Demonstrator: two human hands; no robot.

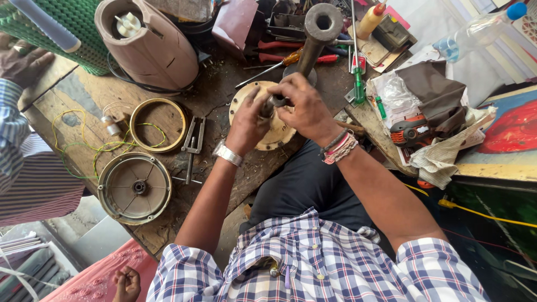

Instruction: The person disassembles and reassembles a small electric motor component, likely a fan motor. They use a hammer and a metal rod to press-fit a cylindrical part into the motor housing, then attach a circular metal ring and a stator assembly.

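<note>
Both your hands meet over a round cream-coloured metal plate [279, 131] lying on the table [168, 223]. Your left hand [248, 124], steel watch at the wrist, is curled with fingers pressed against the small dark hub [276, 103] at the plate's centre. Your right hand [305, 109], bead bracelets at the wrist, is cupped over the same hub from the other side, fingers bent around it; whether they fully close on it you can't tell from here. A thick grey metal pipe [316, 36] rises from just beyond your right hand, tilted toward the camera, open end up.

Left of your left hand: a black puller-type tool [193, 140], then a brass-coloured ring [158, 125] with yellow-green wires [84, 151] running through it, and nearer you a round grey cover with spokes [134, 188]. Far beyond your left hand stands a pinkish-brown motor housing [148, 45].

Beyond your hands: screwdrivers with red handles [291, 57]. Right of your right hand: a green-handled screwdriver [359, 84], a crumpled plastic bag [394, 95], an orange and black power tool [411, 130] on cloth. Far right, a plastic bottle with blue cap [481, 31].

Another person's hand [19, 64] rests at the table's far-left edge, striped sleeve below it.
</note>
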